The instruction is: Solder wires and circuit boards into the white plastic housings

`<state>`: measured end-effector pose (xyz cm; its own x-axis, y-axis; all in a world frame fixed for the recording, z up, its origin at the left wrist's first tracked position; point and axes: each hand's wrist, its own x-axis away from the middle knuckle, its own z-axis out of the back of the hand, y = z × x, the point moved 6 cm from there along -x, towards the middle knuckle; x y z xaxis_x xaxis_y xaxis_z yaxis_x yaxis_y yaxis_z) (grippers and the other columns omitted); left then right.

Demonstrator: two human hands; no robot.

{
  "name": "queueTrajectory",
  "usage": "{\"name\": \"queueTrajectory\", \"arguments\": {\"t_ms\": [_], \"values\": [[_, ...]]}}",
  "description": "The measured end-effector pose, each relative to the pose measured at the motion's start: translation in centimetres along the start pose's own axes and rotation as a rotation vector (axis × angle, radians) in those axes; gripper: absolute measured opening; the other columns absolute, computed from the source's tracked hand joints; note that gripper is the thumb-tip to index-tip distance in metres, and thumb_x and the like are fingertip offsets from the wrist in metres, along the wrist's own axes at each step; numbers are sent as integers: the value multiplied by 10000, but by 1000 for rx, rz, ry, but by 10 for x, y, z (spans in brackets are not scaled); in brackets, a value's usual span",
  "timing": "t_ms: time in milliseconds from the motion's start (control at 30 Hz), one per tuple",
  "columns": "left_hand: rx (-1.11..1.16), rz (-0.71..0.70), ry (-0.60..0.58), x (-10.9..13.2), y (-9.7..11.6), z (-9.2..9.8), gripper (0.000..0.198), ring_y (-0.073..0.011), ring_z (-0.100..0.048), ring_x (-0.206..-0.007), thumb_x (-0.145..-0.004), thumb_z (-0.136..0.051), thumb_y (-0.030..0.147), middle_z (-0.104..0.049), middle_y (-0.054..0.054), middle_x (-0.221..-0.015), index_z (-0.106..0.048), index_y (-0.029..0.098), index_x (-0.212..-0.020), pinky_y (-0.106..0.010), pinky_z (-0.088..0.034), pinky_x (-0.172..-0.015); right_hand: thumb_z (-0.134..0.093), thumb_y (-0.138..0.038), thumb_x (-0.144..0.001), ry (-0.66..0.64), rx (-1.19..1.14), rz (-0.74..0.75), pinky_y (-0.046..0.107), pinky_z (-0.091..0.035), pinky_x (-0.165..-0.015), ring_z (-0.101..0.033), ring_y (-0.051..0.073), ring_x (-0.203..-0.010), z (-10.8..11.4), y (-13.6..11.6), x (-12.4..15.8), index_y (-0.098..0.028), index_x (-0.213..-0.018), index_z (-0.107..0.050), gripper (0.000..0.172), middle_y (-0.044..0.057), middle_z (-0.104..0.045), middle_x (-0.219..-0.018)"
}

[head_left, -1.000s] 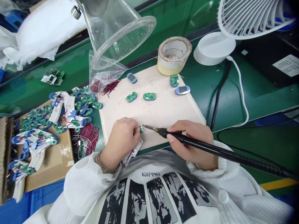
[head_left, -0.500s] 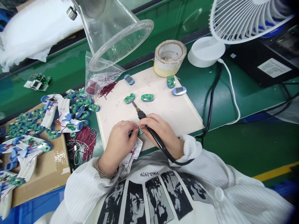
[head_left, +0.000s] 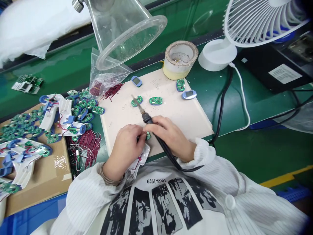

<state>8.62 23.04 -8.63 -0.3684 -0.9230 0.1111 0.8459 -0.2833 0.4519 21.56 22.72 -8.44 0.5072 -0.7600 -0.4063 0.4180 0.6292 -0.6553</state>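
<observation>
My left hand (head_left: 126,153) pinches a small green circuit board (head_left: 148,135) against the cream work mat (head_left: 176,119), with most of the board hidden by my fingers. My right hand (head_left: 168,133) is shut around the black handle of a soldering iron (head_left: 146,118), close beside my left hand. The iron's thin tip points up and left across another green board (head_left: 136,101). I cannot tell whether they touch. A third board (head_left: 156,101), a fourth (head_left: 180,85) and blue-cased units (head_left: 136,81) lie on the mat. A white plastic strip with red wire (head_left: 138,163) lies under my left wrist.
A round solder-scrap pot (head_left: 180,56) stands at the mat's far edge, beneath a clear plastic hood (head_left: 127,39). Left of the mat lie a bag of red wires (head_left: 100,83), loose red wires (head_left: 86,147) and a cardboard tray (head_left: 51,173) of boards. A white fan (head_left: 217,54) stands right.
Since a second ago, my right hand has carried the iron left, from beside the small board to next to my left hand. The iron's tip now reaches out over the further board.
</observation>
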Motion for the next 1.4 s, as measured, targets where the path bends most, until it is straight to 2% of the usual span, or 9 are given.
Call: {"name": "queueTrajectory", "arguments": {"t_ms": [100, 200, 267, 400, 567, 667, 800, 967, 1400], "values": [[37, 8, -29, -1, 0, 0, 160, -221, -626, -854, -849, -512, 174, -701, -55, -829, -643, 181, -756, -369, -474, -850, -466, -152, -957, 141, -48, -76, 311, -485, -862, -581, 191, -985, 20, 8, 7, -245, -1114, -611, 233, 43, -597, -1040], [5, 28, -63, -4, -1, 0, 156, -213, -630, -841, -819, -525, 163, -700, -52, -805, -637, 185, -713, -359, -479, -850, -555, -163, -929, 243, -52, -81, 287, -514, -815, -614, 173, -886, 39, 5, 17, -252, -1016, -621, 142, 13, -640, -909], [-38, 24, -83, -6, 1, 1, 154, -210, -632, -830, -808, -526, 160, -699, -53, -801, -643, 189, -711, -356, -481, -843, -575, -172, -925, 263, -59, -102, 286, -531, -790, -637, 166, -845, 47, 2, 23, -250, -1016, -616, 127, 5, -663, -887], [-114, 11, -128, -9, 5, 1, 150, -211, -632, -821, -804, -527, 166, -697, -63, -808, -655, 181, -727, -357, -477, -832, -649, -213, -879, 334, -132, -254, 279, -571, -647, -691, 177, -783, 57, 1, 38, -234, -1122, -565, 257, 32, -692, -968], [-193, 27, -167, -12, 10, 2, 189, -222, -630, -804, -809, -498, 157, -686, -71, -779, -657, 171, -707, -367, -470, -810, -693, -228, -839, 332, -24, -250, 319, -561, -562, -676, 190, -659, 73, -4, 46, -251, -941, -608, 134, 28, -706, -828], [-214, 33, -174, -12, 12, 1, 197, -228, -633, -810, -806, -489, 157, -685, -75, -778, -655, 165, -700, -370, -469, -809, -667, -189, -806, 307, -82, -234, 321, -521, -502, -636, 180, -588, 81, -3, 46, -240, -889, -597, 119, 21, -672, -737], [-248, 29, -166, -11, 14, 1, 195, -230, -625, -802, -808, -478, 160, -681, -70, -776, -640, 164, -701, -371, -466, -794, -643, -155, -755, 243, -143, -172, 285, -492, -475, -601, 150, -539, 81, -4, 39, -235, -835, -567, 136, -10, -638, -670], [-303, 22, -180, -11, 15, 0, 191, -230, -613, -808, -832, -467, 169, -674, -72, -793, -624, 165, -723, -371, -455, -780, -606, -125, -726, 173, -138, -133, 282, -460, -455, -571, 142, -513, 68, -6, 26, -254, -835, -541, 181, -23, -606, -639], [-357, 16, -214, -13, 21, 1, 203, -243, -605, -788, -841, -462, 168, -665, -86, -784, -620, 165, -712, -385, -444, -749, -561, -118, -691, 146, -131, -99, 258, -428, -453, -531, 120, -497, 62, -4, 18, -240, -812, -524, 176, -41, -568, -611]]}}
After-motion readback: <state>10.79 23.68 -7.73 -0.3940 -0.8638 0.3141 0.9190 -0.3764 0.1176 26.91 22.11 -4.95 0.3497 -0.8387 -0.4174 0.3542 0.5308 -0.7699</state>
